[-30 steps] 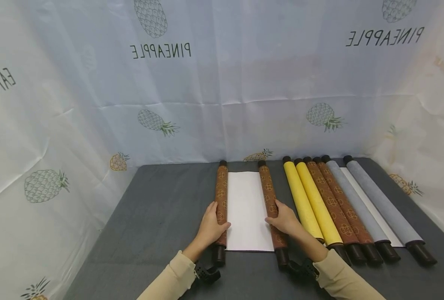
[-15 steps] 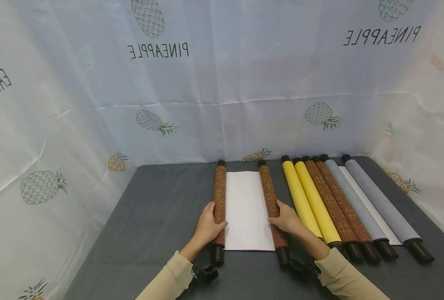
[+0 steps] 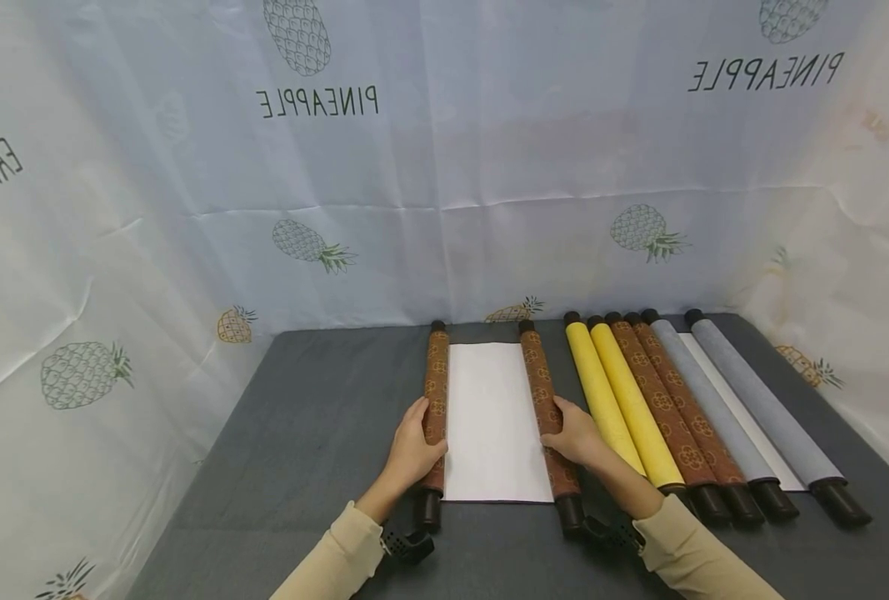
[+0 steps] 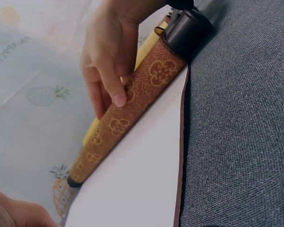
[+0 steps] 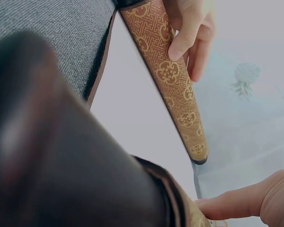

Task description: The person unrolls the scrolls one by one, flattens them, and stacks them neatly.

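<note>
A brown scroll (image 3: 540, 392) with gold flower patterns lies partly unrolled on the dark grey cloth, its blank white paper (image 3: 495, 425) showing between two rolls. My left hand (image 3: 412, 446) grips the left roll, thumb on the inner side and fingers along the outer side. The right roll is held likewise by my right hand (image 3: 575, 433). In the left wrist view, the thumb of the right hand (image 4: 109, 61) lies on the patterned surface. Black knobs end both rolls; one knob (image 5: 85, 156) looms large in the right wrist view.
To the right lie two yellow scrolls (image 3: 634, 400), two more brown patterned rolls (image 3: 661, 400) and a grey scroll (image 3: 766, 400) with a white strip showing. Dark cloth (image 3: 302, 433) covers the table. A pineapple-print curtain (image 3: 444, 150) hangs behind and at both sides.
The left roll has moved left with my left hand, and the right roll slightly right. The white paper between them has grown wider. The other scrolls lie as before.
</note>
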A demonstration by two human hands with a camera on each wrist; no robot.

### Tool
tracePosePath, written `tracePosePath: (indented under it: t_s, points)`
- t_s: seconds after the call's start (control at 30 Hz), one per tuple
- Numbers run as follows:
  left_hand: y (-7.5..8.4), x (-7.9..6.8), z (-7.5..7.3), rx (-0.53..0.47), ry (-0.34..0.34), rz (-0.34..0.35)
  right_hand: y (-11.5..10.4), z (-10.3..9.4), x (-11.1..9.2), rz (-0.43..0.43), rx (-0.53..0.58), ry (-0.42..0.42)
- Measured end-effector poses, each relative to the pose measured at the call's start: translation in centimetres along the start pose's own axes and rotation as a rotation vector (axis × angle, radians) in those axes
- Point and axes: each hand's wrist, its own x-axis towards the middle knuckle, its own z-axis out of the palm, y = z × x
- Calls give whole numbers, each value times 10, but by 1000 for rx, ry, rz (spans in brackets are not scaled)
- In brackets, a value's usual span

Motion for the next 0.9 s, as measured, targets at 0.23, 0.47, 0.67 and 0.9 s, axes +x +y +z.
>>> tracePosePath:
  t_s: [0.23, 0.47, 0.67, 0.9]
  points:
    - [-1, 0, -1, -8, -10, -2, 3, 0, 1, -1, 7, 0]
    - [-2, 0, -2, -13, 1, 14, 4, -2, 0, -12, 39, 1]
    - [-3, 0, -3, -14, 15, 28, 4, -3, -1, -28, 43, 2]
    - [-3, 0, -4, -21, 18, 24, 4, -4, -2, -36, 28, 11]
